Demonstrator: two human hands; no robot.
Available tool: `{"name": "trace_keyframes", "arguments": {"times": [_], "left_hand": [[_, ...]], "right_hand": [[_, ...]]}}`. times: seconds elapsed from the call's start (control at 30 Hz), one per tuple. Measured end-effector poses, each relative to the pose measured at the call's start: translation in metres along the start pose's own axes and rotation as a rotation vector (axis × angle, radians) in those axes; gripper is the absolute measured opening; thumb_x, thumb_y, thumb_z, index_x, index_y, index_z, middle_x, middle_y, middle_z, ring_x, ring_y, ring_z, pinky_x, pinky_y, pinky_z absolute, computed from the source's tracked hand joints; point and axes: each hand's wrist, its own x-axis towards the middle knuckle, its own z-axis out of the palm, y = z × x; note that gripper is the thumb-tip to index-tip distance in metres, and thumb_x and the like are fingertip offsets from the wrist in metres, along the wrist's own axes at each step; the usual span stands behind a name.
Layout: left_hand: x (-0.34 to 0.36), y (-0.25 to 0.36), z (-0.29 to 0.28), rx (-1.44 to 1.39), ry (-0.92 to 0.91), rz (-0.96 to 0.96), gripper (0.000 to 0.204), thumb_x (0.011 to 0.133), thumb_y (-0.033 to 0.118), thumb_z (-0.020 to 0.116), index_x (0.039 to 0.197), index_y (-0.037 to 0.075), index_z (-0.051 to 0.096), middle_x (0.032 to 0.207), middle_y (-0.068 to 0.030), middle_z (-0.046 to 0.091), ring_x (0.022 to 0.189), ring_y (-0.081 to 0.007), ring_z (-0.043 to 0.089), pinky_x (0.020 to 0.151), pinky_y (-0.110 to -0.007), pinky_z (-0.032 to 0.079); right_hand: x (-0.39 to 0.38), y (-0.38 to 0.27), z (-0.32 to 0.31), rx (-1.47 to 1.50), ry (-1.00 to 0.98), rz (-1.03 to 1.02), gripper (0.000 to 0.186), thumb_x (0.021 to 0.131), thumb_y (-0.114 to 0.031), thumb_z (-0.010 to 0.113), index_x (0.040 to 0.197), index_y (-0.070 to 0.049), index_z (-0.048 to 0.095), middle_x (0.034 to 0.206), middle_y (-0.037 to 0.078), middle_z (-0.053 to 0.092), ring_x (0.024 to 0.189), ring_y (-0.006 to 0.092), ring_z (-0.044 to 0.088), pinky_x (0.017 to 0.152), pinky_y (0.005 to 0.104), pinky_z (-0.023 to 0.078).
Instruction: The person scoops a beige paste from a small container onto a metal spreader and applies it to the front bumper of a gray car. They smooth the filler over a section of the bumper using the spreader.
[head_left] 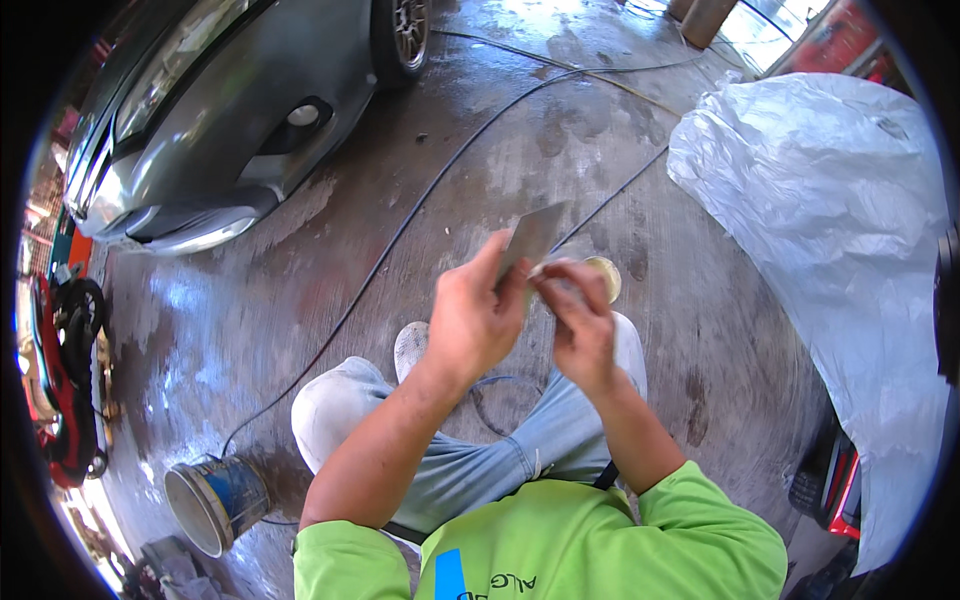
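My left hand (472, 318) is closed on a thin flat grey plate (532, 238), which looks like a putty spreader. The plate is tilted, its far edge pointing up and away from me. Close beside its right edge, my right hand (582, 325) has its fingers pinched together. Something small and pale may be between those fingertips, but I cannot make it out. Just beyond the right hand, a round container with a pale yellowish top (606, 276) is on the floor, partly hidden by the fingers. Both hands are above my bent legs (500, 455).
A dark car (230, 110) stands at the far left. Hoses (410, 215) run across the wet concrete floor. A blue-and-white bucket (222, 500) sits at the near left. Translucent plastic sheeting (815, 210) covers something on the right. A red motorcycle part (62, 400) is at the left edge.
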Motion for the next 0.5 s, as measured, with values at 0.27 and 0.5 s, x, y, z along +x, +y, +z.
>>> {"name": "trace_keyframes", "arguments": {"times": [0.27, 0.5], "left_hand": [[0.016, 0.005, -0.015, -0.217, 0.312, -0.051, 0.026, 0.105, 0.009, 0.064, 0.127, -0.004, 0.062, 0.109, -0.0102, 0.074, 0.097, -0.0123, 0.065, 0.089, -0.029, 0.052], [0.011, -0.011, -0.002, -0.798, 0.174, -0.444, 0.029, 0.105, 0.007, 0.063, 0.131, -0.004, 0.059, 0.122, -0.0128, 0.070, 0.107, -0.0201, 0.069, 0.097, -0.035, 0.055]], "right_hand": [[-0.006, -0.022, -0.010, 0.251, 0.022, -0.083, 0.057, 0.073, 0.014, 0.069, 0.123, -0.013, 0.072, 0.128, 0.011, 0.063, 0.122, 0.0356, 0.061, 0.107, 0.0519, 0.047], [0.025, 0.043, -0.009, -0.089, -0.134, -0.062, 0.052, 0.070, 0.016, 0.067, 0.114, -0.011, 0.071, 0.127, 0.010, 0.064, 0.121, 0.0360, 0.062, 0.106, 0.0486, 0.047]]}}
